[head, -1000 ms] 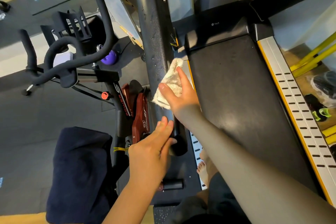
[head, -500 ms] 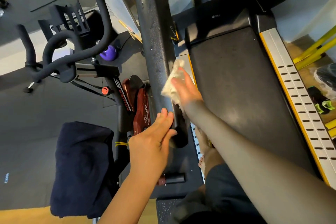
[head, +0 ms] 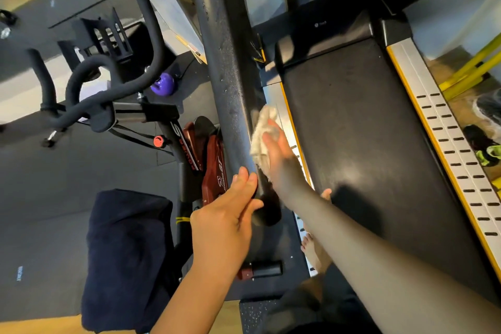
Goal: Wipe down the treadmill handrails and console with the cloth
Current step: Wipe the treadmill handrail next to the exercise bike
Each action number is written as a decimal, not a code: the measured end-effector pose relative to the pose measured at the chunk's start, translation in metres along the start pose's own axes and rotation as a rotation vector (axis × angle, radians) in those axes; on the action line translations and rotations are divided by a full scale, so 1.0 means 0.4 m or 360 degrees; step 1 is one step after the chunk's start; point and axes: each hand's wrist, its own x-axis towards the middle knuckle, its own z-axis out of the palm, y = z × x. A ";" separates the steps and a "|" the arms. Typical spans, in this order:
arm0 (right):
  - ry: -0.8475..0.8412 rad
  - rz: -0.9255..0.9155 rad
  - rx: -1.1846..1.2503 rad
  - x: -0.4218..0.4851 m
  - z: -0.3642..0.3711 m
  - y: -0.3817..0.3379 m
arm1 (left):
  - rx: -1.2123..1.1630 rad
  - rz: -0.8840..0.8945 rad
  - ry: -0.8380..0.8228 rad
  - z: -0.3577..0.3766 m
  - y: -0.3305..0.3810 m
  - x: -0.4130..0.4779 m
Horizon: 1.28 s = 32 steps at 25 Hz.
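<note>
The treadmill's dark left handrail (head: 230, 84) runs from the top centre down to its rounded end near my hands. A crumpled off-white cloth (head: 260, 123) lies against the rail's right side. My right hand (head: 279, 160) presses it there with fairly straight fingers, though they are blurred. My left hand (head: 225, 219) rests on the rail's left side near its end, fingers straight and holding nothing. The console is out of view.
The black treadmill belt (head: 366, 130) with its silver and yellow side rail (head: 447, 144) lies to the right. An exercise bike (head: 89, 106) with a dark towel (head: 127, 257) over its seat stands close on the left. A purple kettlebell (head: 162, 84) sits on the floor.
My right hand has slid the cloth from the top of the handrail round to its right side. My left hand has stayed on the rail's end.
</note>
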 end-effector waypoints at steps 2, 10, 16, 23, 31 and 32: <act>-0.0038 0.0109 -0.0068 -0.086 -0.015 0.033 | -0.0020 -0.0008 0.0015 0.006 -0.003 -0.006; -0.0102 -0.0166 -0.0108 -0.104 -0.015 0.012 | 0.0037 -0.0083 -0.0084 0.007 -0.011 -0.007; -0.0188 -0.0293 -0.0064 -0.151 -0.036 0.015 | -0.0027 0.0015 -0.0038 0.004 -0.018 -0.006; -0.0092 -0.0224 -0.0074 0.042 0.007 -0.042 | -0.0028 0.0057 0.0014 0.006 -0.008 -0.006; -0.0231 -0.0251 0.0020 -0.124 -0.032 0.042 | 0.0085 -0.0037 -0.0055 0.010 -0.016 -0.008; -0.0179 -0.0268 -0.0040 -0.085 -0.022 0.030 | 0.0065 -0.0004 -0.0056 0.006 -0.012 -0.007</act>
